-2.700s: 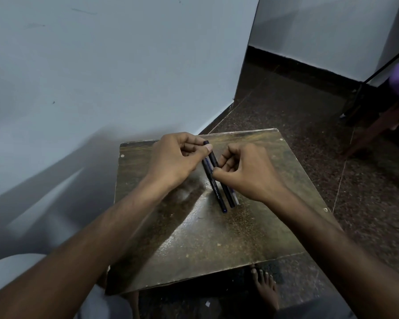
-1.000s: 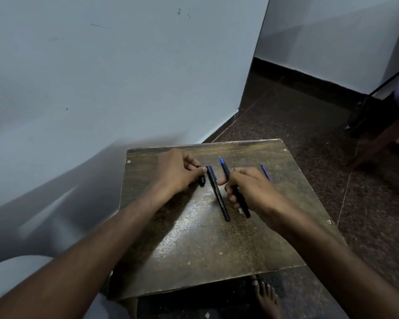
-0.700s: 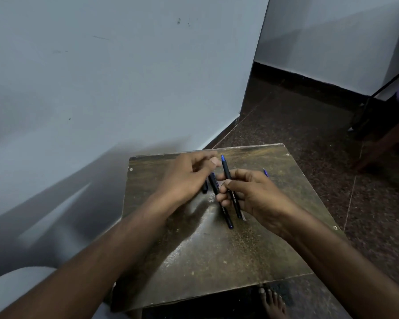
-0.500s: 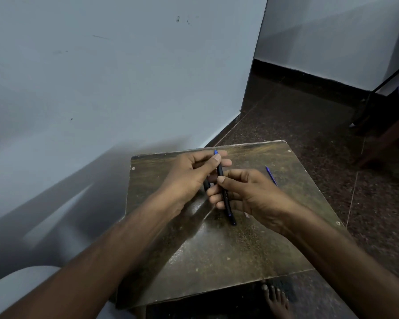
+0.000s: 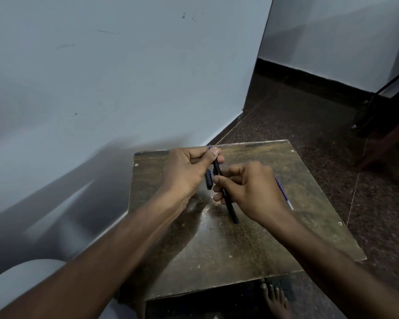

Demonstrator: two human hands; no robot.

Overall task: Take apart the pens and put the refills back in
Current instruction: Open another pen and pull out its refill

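The black pen (image 5: 225, 194) that lay on the bench (image 5: 251, 245) a second ago is now lifted clear of it, held between both hands. The right hand (image 5: 251, 189) has its grip curled round the middle of the barrel, while the left hand (image 5: 187, 171) pinches the far tip end between thumb and forefinger (a blue point just shows above the thumb). That looks like the start of twisting the tip off. A dark cap (image 5: 209, 181) lies beneath the left hand, and a loose blue refill (image 5: 283, 194) rests on the bench beyond the right hand, waiting to go back in.
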